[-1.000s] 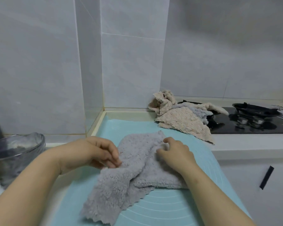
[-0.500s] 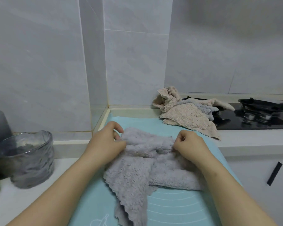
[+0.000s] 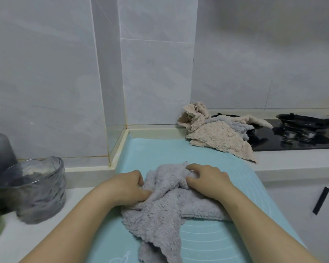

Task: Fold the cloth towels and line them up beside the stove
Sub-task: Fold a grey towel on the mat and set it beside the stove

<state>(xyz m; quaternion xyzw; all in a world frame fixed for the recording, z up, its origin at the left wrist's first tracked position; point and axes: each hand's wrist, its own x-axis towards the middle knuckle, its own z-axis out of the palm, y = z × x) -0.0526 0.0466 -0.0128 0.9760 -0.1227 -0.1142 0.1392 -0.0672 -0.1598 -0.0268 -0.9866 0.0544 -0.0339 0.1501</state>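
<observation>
On the mat, my left hand and right hand grip the bunched towel, fingers curled into it. It looks soft and limp, so corners seem best.

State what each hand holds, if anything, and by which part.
Both hold the grey towel. The left hand pinches its bunched left side; the right hand has its grip on the bunched far edge.

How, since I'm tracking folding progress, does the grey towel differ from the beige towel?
The grey towel lies crumpled on the mat, held by the left hand and right hand; the beige towel lies untouched by the stove. Grey towel is nearer, beige towel farther back. Both are fluffy and unfolded.
</observation>
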